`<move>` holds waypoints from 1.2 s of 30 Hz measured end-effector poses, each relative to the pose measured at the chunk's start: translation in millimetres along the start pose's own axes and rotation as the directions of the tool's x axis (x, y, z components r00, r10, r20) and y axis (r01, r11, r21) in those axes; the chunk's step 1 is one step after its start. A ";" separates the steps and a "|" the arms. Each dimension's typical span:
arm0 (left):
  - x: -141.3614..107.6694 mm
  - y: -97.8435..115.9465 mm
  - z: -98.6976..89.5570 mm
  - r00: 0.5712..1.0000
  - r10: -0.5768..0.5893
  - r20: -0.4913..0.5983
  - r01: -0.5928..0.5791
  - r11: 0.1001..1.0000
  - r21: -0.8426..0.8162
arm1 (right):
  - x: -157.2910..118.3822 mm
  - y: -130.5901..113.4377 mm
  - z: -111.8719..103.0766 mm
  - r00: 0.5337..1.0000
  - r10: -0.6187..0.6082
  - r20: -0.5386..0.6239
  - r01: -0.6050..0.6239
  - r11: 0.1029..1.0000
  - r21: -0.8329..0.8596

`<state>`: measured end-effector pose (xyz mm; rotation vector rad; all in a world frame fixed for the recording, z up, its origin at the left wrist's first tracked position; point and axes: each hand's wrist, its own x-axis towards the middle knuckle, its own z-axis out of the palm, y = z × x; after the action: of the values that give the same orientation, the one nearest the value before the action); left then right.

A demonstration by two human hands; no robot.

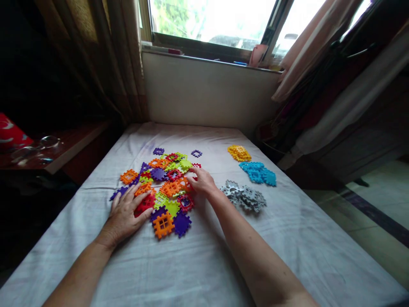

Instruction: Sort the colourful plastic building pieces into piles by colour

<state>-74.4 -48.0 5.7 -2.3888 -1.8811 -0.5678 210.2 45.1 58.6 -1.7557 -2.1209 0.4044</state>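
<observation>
A mixed pile of flat plastic interlocking tiles [170, 188] in orange, purple, red and lime green lies on the sheet in front of me. My left hand [126, 211] rests on its near left side, fingers spread, touching a red tile [145, 205] and holding nothing. At the right edge of the pile is my right hand [202, 181], its fingers bent and close together beside an orange tile [184, 183]. What lies between those fingertips is hidden. An orange window tile [163, 225] and a purple tile [182, 224] form the pile's near end.
To the right are separate heaps of yellow tiles [239, 153], blue tiles [258, 173] and grey tiles [245, 196]. Two purple tiles lie behind the pile. A pale sheet [153, 273] covers the surface, with a wall and window behind. Glasses [49, 142] sit on a side table.
</observation>
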 end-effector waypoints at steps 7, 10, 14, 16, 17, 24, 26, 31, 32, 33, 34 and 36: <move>2.5 0.5 0.5 1.000 -0.012 -0.017 0.012 1.000 -0.028 | -93.4 92.9 -46.5 0.924 0.135 -0.358 -0.221 0.952 -0.212; 4.4 0.4 1.3 1.000 -0.020 -0.020 0.020 1.000 -0.017 | -126.9 126.7 -42.8 0.897 0.202 -0.393 -0.316 0.916 -0.249; 5.7 -0.7 2.1 0.999 -0.047 -0.022 0.047 0.999 0.004 | -128.9 127.5 -23.1 0.914 0.213 -0.345 -0.313 0.912 -0.265; 5.4 -1.9 3.3 0.998 -0.051 -0.026 0.051 0.999 0.006 | -116.3 117.6 -16.0 0.915 0.221 -0.337 -0.314 0.914 -0.256; 5.0 -2.6 4.2 0.998 -0.050 -0.030 0.050 0.999 0.006 | -108.4 112.5 -13.8 0.914 0.226 -0.336 -0.318 0.914 -0.251; -1.3 -7.4 10.5 0.997 -0.001 -0.082 -0.001 1.000 -0.014 | -36.2 97.6 -7.2 0.902 0.267 -0.338 -0.349 0.913 -0.209; -3.6 -8.5 11.3 0.996 0.002 -0.088 -0.004 1.000 -0.017 | -10.1 98.3 -4.8 0.901 0.272 -0.337 -0.352 0.914 -0.203; -9.5 -10.3 12.7 0.994 0.016 -0.104 -0.017 1.000 -0.003 | 57.5 103.1 0.5 0.900 0.284 -0.330 -0.364 0.906 -0.214; -10.7 -10.0 12.5 0.994 0.026 -0.108 -0.025 1.000 0.003 | 69.9 104.4 1.4 0.900 0.286 -0.328 -0.365 0.907 -0.211; -11.7 -9.5 11.8 0.993 0.035 -0.111 -0.034 0.999 0.009 | 81.7 105.8 2.2 0.900 0.287 -0.328 -0.365 0.908 -0.207; -12.7 -8.6 10.8 0.993 0.044 -0.114 -0.043 0.999 0.013 | 92.8 107.4 3.0 0.899 0.286 -0.331 -0.364 0.909 -0.204; -14.0 -6.2 8.0 0.992 0.057 -0.109 -0.055 0.998 0.022 | 112.3 110.8 4.7 0.896 0.284 -0.341 -0.365 0.909 -0.200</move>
<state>-81.0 -57.3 -7.2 -2.3383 -1.7623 -0.6597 287.0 176.3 16.1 -2.1738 -1.7224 -0.0722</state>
